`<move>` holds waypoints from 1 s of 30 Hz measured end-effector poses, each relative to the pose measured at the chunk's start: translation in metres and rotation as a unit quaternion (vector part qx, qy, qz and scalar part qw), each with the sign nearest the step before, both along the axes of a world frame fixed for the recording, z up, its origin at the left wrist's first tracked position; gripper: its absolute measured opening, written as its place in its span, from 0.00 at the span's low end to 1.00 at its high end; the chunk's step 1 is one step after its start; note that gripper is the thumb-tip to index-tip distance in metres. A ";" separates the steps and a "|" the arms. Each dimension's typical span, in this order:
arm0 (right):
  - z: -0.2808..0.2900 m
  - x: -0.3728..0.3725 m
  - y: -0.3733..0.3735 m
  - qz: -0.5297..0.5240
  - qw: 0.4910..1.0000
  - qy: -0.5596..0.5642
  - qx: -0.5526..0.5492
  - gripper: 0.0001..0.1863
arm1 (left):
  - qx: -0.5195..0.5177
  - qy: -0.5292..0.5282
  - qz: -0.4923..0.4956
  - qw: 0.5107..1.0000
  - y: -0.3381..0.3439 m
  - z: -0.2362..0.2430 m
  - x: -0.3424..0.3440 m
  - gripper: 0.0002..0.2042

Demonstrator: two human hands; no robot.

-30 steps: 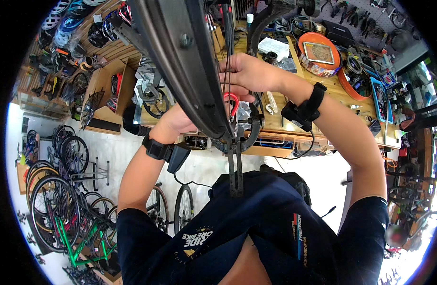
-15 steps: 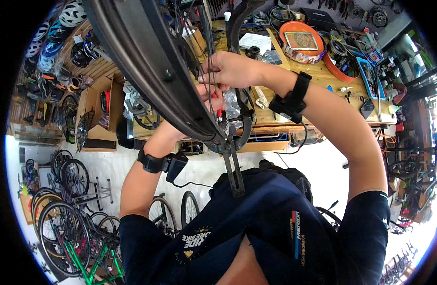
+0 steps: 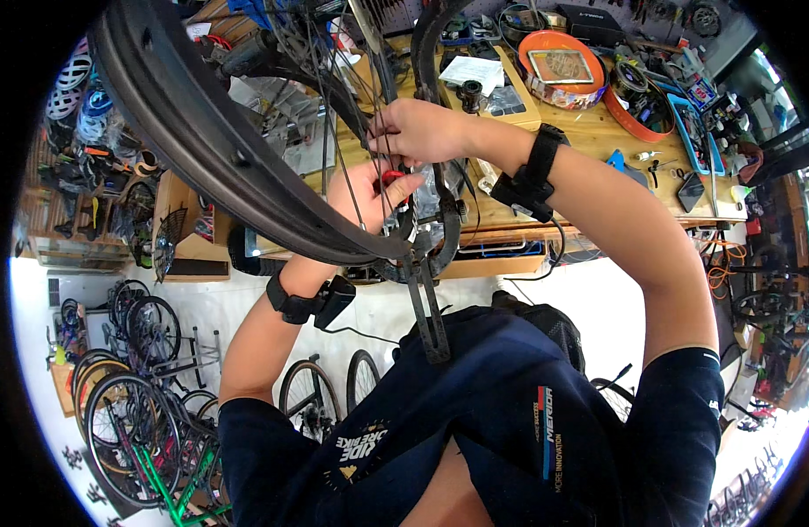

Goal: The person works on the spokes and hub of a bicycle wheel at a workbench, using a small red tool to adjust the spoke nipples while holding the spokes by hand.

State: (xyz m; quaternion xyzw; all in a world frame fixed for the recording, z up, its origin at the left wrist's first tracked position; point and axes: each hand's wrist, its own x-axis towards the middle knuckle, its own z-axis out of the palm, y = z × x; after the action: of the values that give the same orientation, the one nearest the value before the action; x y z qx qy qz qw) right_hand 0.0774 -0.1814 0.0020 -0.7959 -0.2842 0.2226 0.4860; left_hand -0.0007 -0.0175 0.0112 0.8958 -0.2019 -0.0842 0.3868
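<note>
We judged the step in hand to be work on the spokes (image 3: 324, 149) of a wheel rim (image 3: 189, 132), which curved left of the fingers. The left fingers (image 3: 406, 186) were closed around a red tool (image 3: 391, 176) among the spokes; the right fingers (image 3: 389, 123) were bent together just above, though we could not tell whether they pinched anything. The next move, in our judgement, called for steadying the tool squarely against its spoke. Beyond the fingers we saw the wooden surface (image 3: 602, 145), with a white sheet (image 3: 470, 75) and, farther right, a blue tray (image 3: 677, 114). Well below-left of the fingers, we noted bicycles (image 3: 157, 479) over a pale floor (image 3: 378, 300).
</note>
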 end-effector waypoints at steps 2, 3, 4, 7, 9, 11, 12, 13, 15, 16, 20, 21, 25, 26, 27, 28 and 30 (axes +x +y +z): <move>0.000 -0.003 -0.004 -0.007 0.999 -0.025 -0.025 0.12 | 0.013 0.016 -0.005 1.000 0.002 -0.004 0.001 0.16; 0.000 -0.004 -0.007 -0.017 0.997 -0.059 -0.046 0.12 | 0.019 0.024 -0.007 1.000 0.003 -0.005 0.002 0.17; 0.000 -0.007 -0.011 -0.027 0.993 -0.092 -0.067 0.12 | 0.045 0.044 -0.002 0.998 0.003 0.001 0.002 0.16; 0.013 -0.024 -0.027 -0.024 0.996 0.044 -0.069 0.12 | -0.023 0.075 -0.009 0.997 0.009 -0.012 0.008 0.16; 0.021 -0.037 -0.032 0.021 0.995 0.074 -0.064 0.13 | -0.057 0.089 0.004 0.994 0.014 -0.019 0.009 0.17; 0.022 -0.038 -0.032 0.044 0.994 0.082 -0.062 0.14 | -0.034 0.088 0.007 0.996 0.011 -0.010 0.008 0.20; 0.020 -0.037 -0.032 0.043 0.994 0.076 -0.061 0.15 | -0.017 0.104 0.016 0.994 0.005 -0.003 0.007 0.16; 0.019 -0.036 -0.031 0.042 0.995 0.070 -0.061 0.16 | -0.017 0.095 0.008 0.995 0.005 -0.004 0.008 0.16; 0.012 -0.033 -0.028 0.044 0.996 0.072 -0.034 0.17 | -0.018 0.076 -0.009 0.997 0.004 -0.003 0.008 0.17; 0.010 -0.032 -0.027 0.043 0.996 0.074 -0.021 0.18 | 0.002 0.066 -0.002 0.998 0.000 0.002 0.007 0.17; 0.007 -0.034 -0.023 0.013 0.999 0.020 -0.042 0.18 | 0.040 0.034 0.019 0.998 -0.009 0.015 -0.001 0.15; 0.008 -0.035 -0.021 0.012 0.998 0.005 -0.055 0.18 | 0.040 0.028 0.026 0.998 -0.007 0.011 -0.003 0.15; 0.000 -0.036 -0.022 0.025 0.996 -0.078 -0.042 0.15 | -0.080 0.134 0.007 0.988 0.021 -0.020 0.008 0.13; -0.003 -0.036 -0.024 0.023 0.995 -0.093 -0.039 0.15 | -0.108 0.156 0.011 0.982 0.029 -0.018 0.010 0.14; -0.004 -0.037 -0.025 0.023 0.993 -0.109 -0.034 0.14 | -0.134 0.176 0.018 0.975 0.036 -0.014 0.010 0.15; -0.005 -0.037 -0.025 0.022 0.992 -0.124 -0.029 0.14 | -0.113 0.134 0.013 0.984 0.037 0.005 0.008 0.24; 0.001 -0.040 -0.025 -0.005 0.983 -0.180 -0.038 0.13 | -0.273 0.168 0.043 0.946 0.033 0.021 0.005 0.25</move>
State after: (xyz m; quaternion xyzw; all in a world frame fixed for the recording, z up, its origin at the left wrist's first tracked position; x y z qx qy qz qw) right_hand 0.0369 -0.2060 0.0025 -0.8424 -0.3542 0.0845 0.3973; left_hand 0.0044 0.0153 0.0317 0.7367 -0.1100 -0.1586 0.6481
